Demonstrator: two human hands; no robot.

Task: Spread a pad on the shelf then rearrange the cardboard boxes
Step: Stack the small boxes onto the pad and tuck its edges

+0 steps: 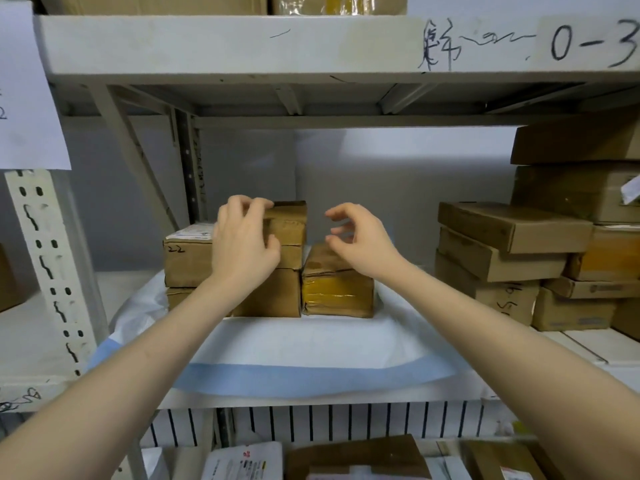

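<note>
A white pad with a blue front border (294,344) lies spread on the shelf (311,401). On it stand several brown cardboard boxes. A small box (289,223) sits on top of the middle stack, and my left hand (242,242) grips its near left corner, fingers curled over the top edge. Left of it is a box marked "22" (187,259). A low box with yellow tape (337,289) stands at the right of the group. My right hand (360,237) hovers above that box with loosely curled fingers and holds nothing.
More cardboard boxes (512,258) are piled at the right end of the shelf. A perforated upright post (48,268) stands at the left. The upper shelf beam (242,46) hangs close overhead. Parcels (356,459) lie on the lower shelf.
</note>
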